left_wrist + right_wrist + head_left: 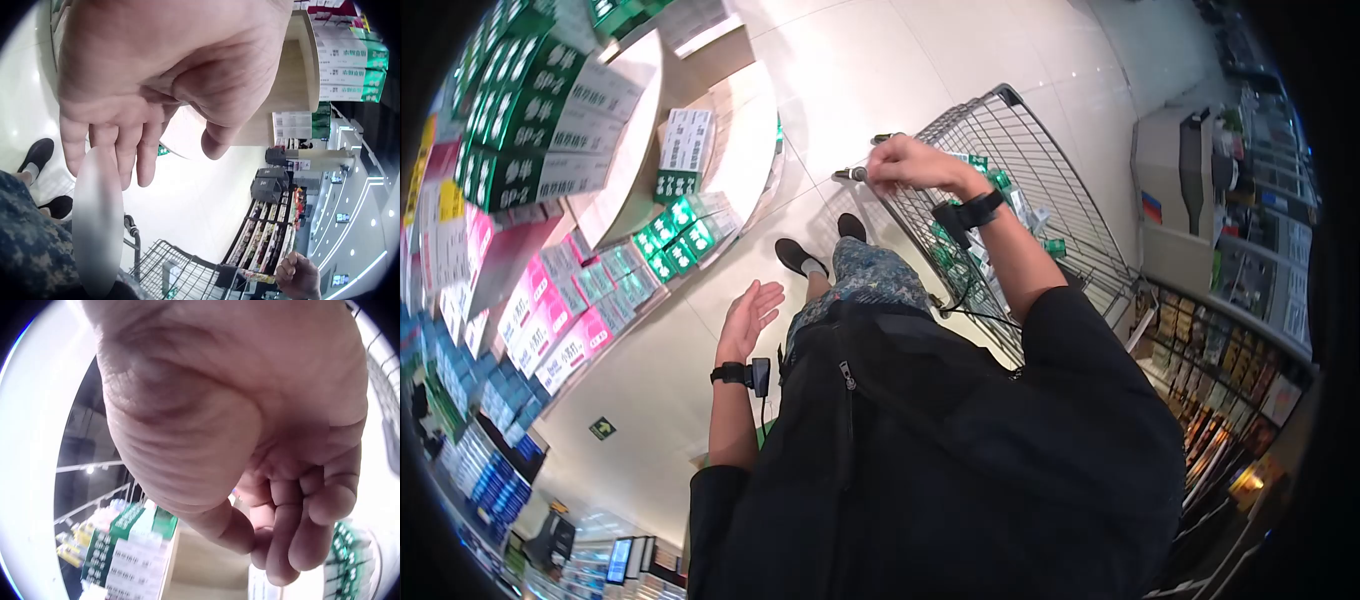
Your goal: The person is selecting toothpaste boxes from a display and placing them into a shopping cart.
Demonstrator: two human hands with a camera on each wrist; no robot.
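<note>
My left hand (750,315) hangs open beside my hip, fingers relaxed and holding nothing; in the left wrist view my left hand (156,81) fills the top with loose fingers. My right hand (912,165) is raised over the near end of a wire shopping cart (1060,215), just past its handle (852,174), fingers curled into a fist. The right wrist view shows my right hand (275,506) with its fingers folded and nothing visible in them. Green boxes (1000,182) lie in the cart.
A round display (700,150) stacked with green-and-white boxes stands at the left, with pink boxes (550,320) and blue ones (490,470) lower down. Racks of small goods (1230,380) line the right. My feet (820,245) stand on pale floor tiles (850,60).
</note>
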